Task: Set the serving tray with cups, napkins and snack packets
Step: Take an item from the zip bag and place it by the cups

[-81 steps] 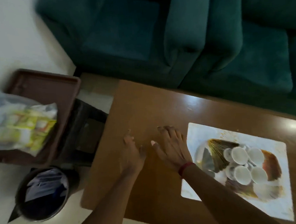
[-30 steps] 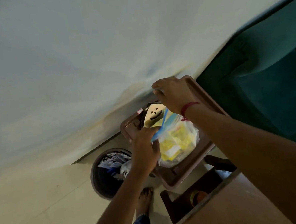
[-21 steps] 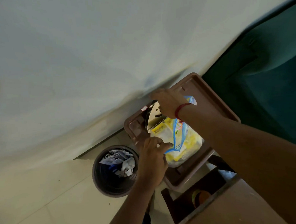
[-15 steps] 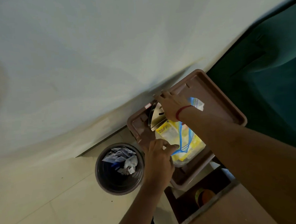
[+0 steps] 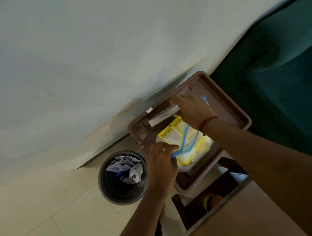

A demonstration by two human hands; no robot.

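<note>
Pale wall, tiled floor; I see a waste bin (image 5: pixel 122 178) at seven o'clock. Left hand (image 5: pixel 161 163) pinches the blue zip of the snack-packet bag (image 5: pixel 187 143) inside the brown tray (image 5: pixel 225 104); right hand (image 5: pixel 193 110) curls its fingers around a grey metal piece (image 5: pixel 163 115).

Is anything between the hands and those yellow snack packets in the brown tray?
Yes: the snack packets sit inside a clear bag in the brown tray. The left hand grips the bag's blue-edged mouth; the right hand holds a flat metal piece beside it.
</note>
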